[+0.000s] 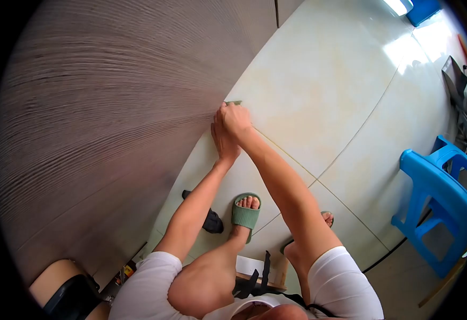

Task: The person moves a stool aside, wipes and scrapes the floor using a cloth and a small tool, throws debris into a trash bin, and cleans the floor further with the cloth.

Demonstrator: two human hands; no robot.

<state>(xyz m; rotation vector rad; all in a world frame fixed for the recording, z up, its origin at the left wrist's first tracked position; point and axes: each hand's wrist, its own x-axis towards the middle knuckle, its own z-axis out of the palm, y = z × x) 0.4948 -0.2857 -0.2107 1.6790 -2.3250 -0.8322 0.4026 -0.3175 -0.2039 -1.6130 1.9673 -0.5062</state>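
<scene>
My right hand (235,118) is closed at the lower edge of a large wood-grain panel (110,106), where the panel meets the floor. A small greenish piece (234,102) shows just beyond its knuckles; its kind is too hidden to tell, and the fingers appear closed on it. Close beside and partly beneath that hand is my left hand (224,141). Its fingers look stretched out along the panel's edge, with their tips covered by the right hand.
A blue plastic stool (441,197) stands at the right on the tiled floor (318,96). My feet wear green slippers (245,215). A black cloth item (212,221) lies near the left forearm. Behind my legs sits a wooden box (278,272) with black straps.
</scene>
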